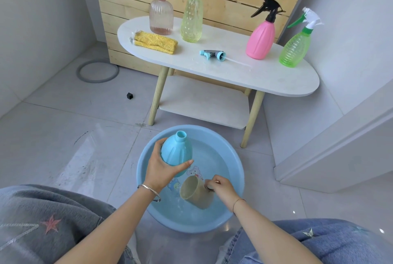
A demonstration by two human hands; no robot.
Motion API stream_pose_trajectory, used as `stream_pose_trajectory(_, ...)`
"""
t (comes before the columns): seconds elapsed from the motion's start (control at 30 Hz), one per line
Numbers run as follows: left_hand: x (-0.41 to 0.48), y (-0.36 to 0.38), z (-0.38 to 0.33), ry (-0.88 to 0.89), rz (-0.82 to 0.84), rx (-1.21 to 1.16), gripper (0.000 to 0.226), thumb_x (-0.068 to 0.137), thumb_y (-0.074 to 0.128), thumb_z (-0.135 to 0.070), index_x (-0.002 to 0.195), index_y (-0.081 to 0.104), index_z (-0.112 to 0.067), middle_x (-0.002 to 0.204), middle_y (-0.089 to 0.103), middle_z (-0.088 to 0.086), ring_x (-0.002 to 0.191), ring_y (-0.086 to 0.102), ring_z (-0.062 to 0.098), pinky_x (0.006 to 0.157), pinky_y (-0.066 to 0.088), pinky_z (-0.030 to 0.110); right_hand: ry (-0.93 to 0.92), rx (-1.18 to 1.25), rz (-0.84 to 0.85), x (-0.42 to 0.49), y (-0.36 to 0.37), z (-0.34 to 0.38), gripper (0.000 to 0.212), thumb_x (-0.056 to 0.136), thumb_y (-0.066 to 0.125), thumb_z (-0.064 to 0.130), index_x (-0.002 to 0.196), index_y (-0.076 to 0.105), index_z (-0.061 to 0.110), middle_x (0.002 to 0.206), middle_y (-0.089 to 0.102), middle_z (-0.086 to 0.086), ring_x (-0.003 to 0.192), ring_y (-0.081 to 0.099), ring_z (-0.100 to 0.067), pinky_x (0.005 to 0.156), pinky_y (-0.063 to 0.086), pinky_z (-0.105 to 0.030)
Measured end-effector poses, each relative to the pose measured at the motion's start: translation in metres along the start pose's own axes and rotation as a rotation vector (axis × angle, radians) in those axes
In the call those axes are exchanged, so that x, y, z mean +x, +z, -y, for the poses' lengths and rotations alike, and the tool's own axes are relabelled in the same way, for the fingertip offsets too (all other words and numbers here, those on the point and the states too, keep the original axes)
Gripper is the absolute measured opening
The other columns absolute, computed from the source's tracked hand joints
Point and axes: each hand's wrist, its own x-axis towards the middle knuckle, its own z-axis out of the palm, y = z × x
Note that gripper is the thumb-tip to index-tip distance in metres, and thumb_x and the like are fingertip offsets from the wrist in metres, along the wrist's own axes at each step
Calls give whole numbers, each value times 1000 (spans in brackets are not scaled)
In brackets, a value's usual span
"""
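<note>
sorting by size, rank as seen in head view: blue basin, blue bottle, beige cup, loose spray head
1. round blue plastic basin
2. capless blue plastic bottle
3. beige plastic cup
4. blue trigger spray head; farther away, unsure

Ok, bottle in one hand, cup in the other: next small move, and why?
Probably lift the cup to the open neck of the blue bottle: the right hand holds it tipped in the basin, the left hand grips the bottle above.
</note>
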Motion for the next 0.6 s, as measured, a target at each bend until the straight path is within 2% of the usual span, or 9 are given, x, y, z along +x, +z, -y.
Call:
stream_pose_trajectory(0.1,-1,-1,-5,11,-34,-19,79,55,93,-27,119,46,-28,110,57,-17,98,55,-10,76,47,8,2,179,-82,-2,-11,13,24,84,64,10,67,47,11,66,39,-6,65,36,-16,52,31,-18)
stream_pose_trajectory(0.17,-2,-2,-10,20,-51,-29,76,57,92,-24,117,46,-30,109,56,-19,97,55,-11,73,46,6,-21,263,-120,-4,-21,25,15,83,64,13,74,53,9,73,46,-8,71,42,-18,61,33,-20)
stream_pose_trajectory(0.27,-2,-3,-12,28,-75,-40,74,58,92,-27,114,45,-33,109,56,-17,100,58,2,76,49,15,-59,333,-175,-6,-40,49,21,70,70,25,76,56,11,76,48,-7,76,45,-19,70,31,-27)
stream_pose_trajectory(0.33,-2,-3,-13,29,-82,-46,74,58,92,-28,114,44,-35,110,57,-16,102,58,5,80,50,20,-95,373,-207,-8,-55,68,21,65,71,27,73,58,13,75,47,-7,75,45,-19,75,31,-29)
stream_pose_trajectory(0.4,-1,-1,-13,32,-73,-50,73,58,92,-28,112,44,-37,109,57,-16,101,58,3,77,48,15,-142,408,-227,-11,-69,87,19,65,74,28,68,59,16,72,48,-6,74,46,-18,78,31,-30)
stream_pose_trajectory(0.5,-3,1,-13,32,-52,-47,75,56,93,-29,113,45,-38,110,57,-18,99,57,-3,77,47,10,-237,466,-237,-19,-88,117,17,77,71,15,66,59,14,61,52,1,69,44,-15,77,31,-30)
stream_pose_trajectory(0.6,-4,4,-12,45,-32,-27,78,54,94,-30,115,47,-35,111,57,-21,100,55,-11,78,43,3,-293,493,-232,-28,-103,143,25,82,68,13,61,56,15,51,53,10,66,46,-15,81,33,-34)
